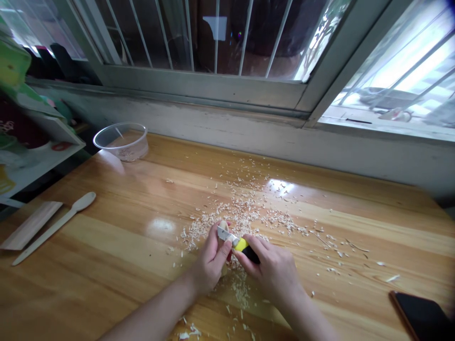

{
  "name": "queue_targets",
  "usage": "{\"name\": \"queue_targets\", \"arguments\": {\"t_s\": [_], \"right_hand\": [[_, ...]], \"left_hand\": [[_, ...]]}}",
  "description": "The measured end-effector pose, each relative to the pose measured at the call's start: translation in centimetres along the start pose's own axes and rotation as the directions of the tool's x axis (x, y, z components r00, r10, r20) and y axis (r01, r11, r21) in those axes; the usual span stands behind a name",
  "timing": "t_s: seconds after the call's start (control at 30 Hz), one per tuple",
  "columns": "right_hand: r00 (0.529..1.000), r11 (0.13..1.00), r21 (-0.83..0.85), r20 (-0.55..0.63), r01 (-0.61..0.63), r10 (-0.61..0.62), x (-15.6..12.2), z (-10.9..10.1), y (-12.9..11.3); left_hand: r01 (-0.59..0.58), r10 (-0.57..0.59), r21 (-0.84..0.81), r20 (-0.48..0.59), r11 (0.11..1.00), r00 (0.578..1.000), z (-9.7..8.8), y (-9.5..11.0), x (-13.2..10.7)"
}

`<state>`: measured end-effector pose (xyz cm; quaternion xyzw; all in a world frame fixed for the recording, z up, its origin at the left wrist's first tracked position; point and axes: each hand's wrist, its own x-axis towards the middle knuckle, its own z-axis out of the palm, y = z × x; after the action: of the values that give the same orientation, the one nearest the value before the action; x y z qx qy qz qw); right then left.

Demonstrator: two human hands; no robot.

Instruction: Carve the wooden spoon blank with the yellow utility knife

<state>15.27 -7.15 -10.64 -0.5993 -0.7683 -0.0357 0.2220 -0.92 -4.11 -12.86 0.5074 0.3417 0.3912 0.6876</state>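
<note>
My left hand (210,260) is closed around a small piece of pale wood (223,224), most of it hidden by my fingers. My right hand (272,265) grips a carving knife (245,247) with a yellow and black handle. Its short blade (225,234) lies across the wood near the top end, pointing up and to the left. My left thumb is by the base of the blade. Pale wood shavings (245,208) are scattered over the table beneath and beyond both hands.
A wooden spoon (59,226) and a flat wooden blank (31,226) lie at the left of the wooden table (131,213). A clear plastic bowl (133,144) stands at the back left. A phone (424,315) lies at the right front. A barred window (216,42) rises behind.
</note>
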Motion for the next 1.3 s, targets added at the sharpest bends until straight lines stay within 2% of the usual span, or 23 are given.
{"name": "queue_targets", "arguments": {"t_s": [0.17, 0.4, 0.53, 0.6, 0.7, 0.8, 0.97, 1.07, 1.17, 1.3], "right_hand": [[1.000, 1.000, 0.002, 0.018, 0.013, -0.013, -0.1, 0.1, 0.3], [0.997, 0.997, -0.059, -0.073, -0.042, 0.037, -0.3, 0.4, -0.6], [0.995, 0.997, -0.052, -0.078, -0.062, 0.058, -0.4, 0.5, -1.1], [0.994, 0.996, -0.044, -0.073, -0.082, 0.079, -0.3, 0.5, -1.3], [0.990, 0.991, -0.012, -0.043, -0.134, 0.134, -0.1, 0.6, -1.7], [0.981, 0.980, 0.046, 0.024, -0.192, 0.192, 0.0, 0.7, -2.0], [0.961, 0.960, 0.064, 0.079, -0.271, 0.266, -0.1, 1.1, -1.5], [0.926, 0.931, 0.014, 0.112, -0.364, 0.360, -0.2, 1.0, -0.3], [0.889, 0.900, -0.031, 0.142, -0.435, 0.435, -0.2, 0.9, 0.8], [0.889, 0.902, -0.038, 0.152, -0.431, 0.431, -0.1, 0.6, 1.3]], "left_hand": [[0.017, -0.017, 0.007, -0.005, 1.000, 1.000, 0.1, -0.1, 0.1], [0.018, -0.010, 0.113, -0.071, 0.993, 0.997, 0.0, 0.0, 0.3], [0.008, -0.003, 0.065, -0.070, 0.998, 0.998, 0.2, 0.2, 0.3], [0.001, 0.003, 0.049, -0.088, 0.999, 0.996, 0.4, 0.3, 0.3], [-0.010, 0.022, 0.065, -0.175, 0.998, 0.984, 0.6, 0.5, 0.5], [-0.015, 0.012, -0.010, -0.219, 1.000, 0.976, 0.7, 0.5, 0.8], [0.015, -0.032, -0.161, -0.098, 0.987, 0.995, 0.4, 1.0, 0.9], [0.041, -0.050, -0.263, -0.029, 0.964, 0.998, 0.1, 1.5, 0.9], [0.054, -0.059, -0.363, -0.003, 0.930, 0.998, -0.3, 1.7, 1.0], [0.086, -0.092, -0.477, 0.011, 0.875, 0.996, -0.7, 1.5, 1.4]]}}
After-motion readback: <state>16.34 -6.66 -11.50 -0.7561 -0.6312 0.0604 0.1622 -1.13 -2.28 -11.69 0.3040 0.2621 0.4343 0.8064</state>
